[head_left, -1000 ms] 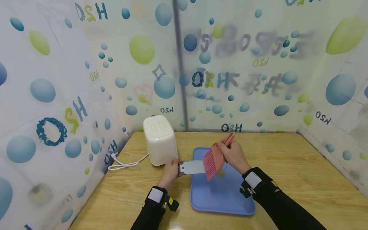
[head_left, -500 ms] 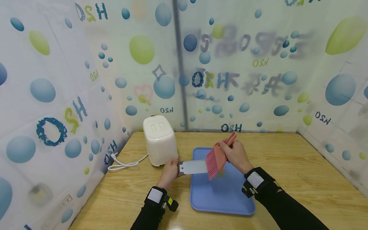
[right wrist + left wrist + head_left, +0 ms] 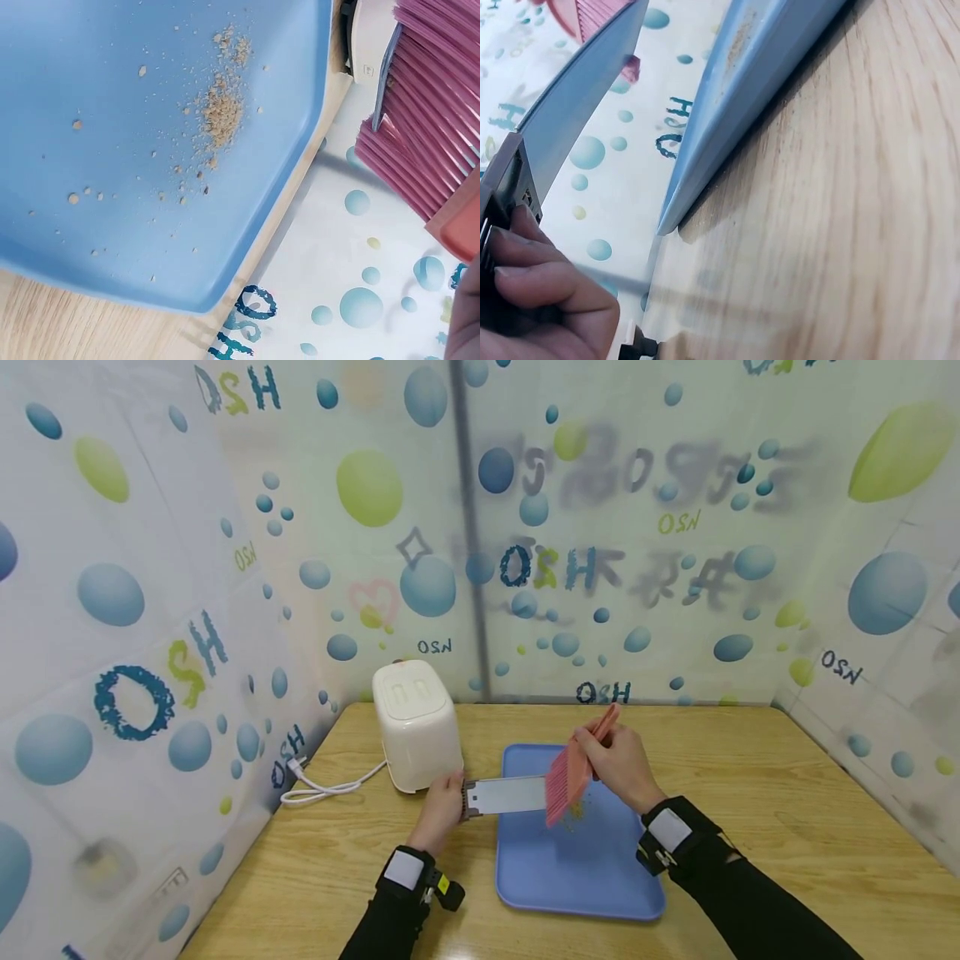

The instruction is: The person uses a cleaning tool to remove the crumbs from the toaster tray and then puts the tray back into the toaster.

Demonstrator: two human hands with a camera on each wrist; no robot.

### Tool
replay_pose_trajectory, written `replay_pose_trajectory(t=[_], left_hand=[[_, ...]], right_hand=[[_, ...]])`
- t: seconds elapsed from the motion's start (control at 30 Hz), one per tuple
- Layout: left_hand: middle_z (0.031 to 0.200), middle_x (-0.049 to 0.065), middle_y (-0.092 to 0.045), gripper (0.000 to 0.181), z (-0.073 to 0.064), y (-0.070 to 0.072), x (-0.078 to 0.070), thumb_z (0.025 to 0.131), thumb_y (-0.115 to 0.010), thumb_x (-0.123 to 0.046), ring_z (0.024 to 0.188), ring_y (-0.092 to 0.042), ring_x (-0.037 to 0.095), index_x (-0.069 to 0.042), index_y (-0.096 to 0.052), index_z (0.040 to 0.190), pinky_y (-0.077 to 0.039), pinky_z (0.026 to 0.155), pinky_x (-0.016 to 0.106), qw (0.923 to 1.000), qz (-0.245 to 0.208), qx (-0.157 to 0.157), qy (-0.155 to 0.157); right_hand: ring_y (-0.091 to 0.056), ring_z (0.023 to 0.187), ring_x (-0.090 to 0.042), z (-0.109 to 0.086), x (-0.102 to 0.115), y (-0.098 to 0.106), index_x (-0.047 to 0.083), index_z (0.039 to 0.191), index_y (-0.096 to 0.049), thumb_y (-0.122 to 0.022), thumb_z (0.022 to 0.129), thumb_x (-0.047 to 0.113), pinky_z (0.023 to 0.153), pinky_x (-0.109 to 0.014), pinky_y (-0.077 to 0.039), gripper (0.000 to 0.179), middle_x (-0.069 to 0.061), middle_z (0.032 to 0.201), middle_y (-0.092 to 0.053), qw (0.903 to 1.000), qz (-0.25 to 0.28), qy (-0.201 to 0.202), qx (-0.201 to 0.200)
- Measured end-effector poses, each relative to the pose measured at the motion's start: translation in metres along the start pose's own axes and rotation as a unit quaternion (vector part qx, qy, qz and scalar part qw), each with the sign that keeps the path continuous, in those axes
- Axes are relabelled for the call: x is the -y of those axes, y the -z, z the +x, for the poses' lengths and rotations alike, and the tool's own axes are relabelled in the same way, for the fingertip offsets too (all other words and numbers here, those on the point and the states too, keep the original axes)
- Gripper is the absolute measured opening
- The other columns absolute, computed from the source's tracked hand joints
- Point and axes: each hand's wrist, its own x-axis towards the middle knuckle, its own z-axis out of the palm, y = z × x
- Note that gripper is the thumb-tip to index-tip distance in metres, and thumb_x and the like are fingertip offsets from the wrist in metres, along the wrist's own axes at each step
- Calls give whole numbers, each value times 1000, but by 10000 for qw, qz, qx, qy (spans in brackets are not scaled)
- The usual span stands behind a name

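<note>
My left hand (image 3: 441, 814) grips the dark end of a toaster's flat metal crumb tray (image 3: 506, 796), which reaches out over a blue serving tray (image 3: 577, 881). In the left wrist view the curled fingers (image 3: 551, 285) hold that end. My right hand (image 3: 621, 768) holds a small pink brush (image 3: 572, 772) by its handle, which points up and back. Its bristles (image 3: 420, 112) lie against the right end of the crumb tray, overlapping its edge in the right wrist view. Below, brown crumbs (image 3: 223, 112) form a small heap on the blue tray, with specks scattered around.
A cream toaster (image 3: 420, 743) stands on the wooden table (image 3: 750, 827) just behind my left hand. Its white cord (image 3: 330, 791) lies to the left. A patterned curtain (image 3: 637, 543) hangs behind the table and along both sides.
My right hand has moved the brush a little to the right along the crumb tray, to its right end, and the brush has turned slightly. My left hand and the crumb tray stay nearly still.
</note>
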Motion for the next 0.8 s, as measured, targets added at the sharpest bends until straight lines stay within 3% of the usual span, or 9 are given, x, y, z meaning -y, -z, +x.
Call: replay_pose_trajectory(t=[0.23, 0.4, 0.57, 0.8], left_hand=[[92, 6, -56, 39, -1, 1, -2, 113, -33, -25, 81, -54, 16, 3, -59, 113, -43, 70, 28, 10000, -46, 61, 50], [92, 6, -55, 38, -1, 2, -3, 113, -33, -25, 84, -53, 17, 4, -59, 113, -43, 72, 28, 10000, -29, 6, 27], [89, 5, -55, 37, -1, 2, -4, 112, -34, -24, 81, -53, 16, 3, -59, 111, -43, 70, 28, 10000, -44, -30, 26], [90, 5, -55, 37, -1, 2, -4, 112, -34, -24, 82, -53, 16, 3, -60, 109, -43, 70, 28, 10000, 34, -63, 32]], right_hand=[[-49, 43, -17, 1, -4, 0, 1, 90, -67, -66, 100, 32, 41, -29, -40, 33, -6, 60, -55, 9991, -181, 360, -144], [-46, 48, -18, 2, -4, -1, 4, 79, -67, -71, 97, 36, 43, -28, -31, 37, -4, 59, -55, 9960, -583, 600, -298], [-52, 54, -19, 2, -3, -3, 3, 75, -67, -74, 94, 38, 44, -28, -29, 41, -7, 66, -67, 9939, -812, 550, -507], [-58, 53, -18, 1, -3, -2, 2, 73, -67, -76, 92, 42, 43, -29, -33, 45, -9, 67, -69, 9937, -817, 382, -664]])
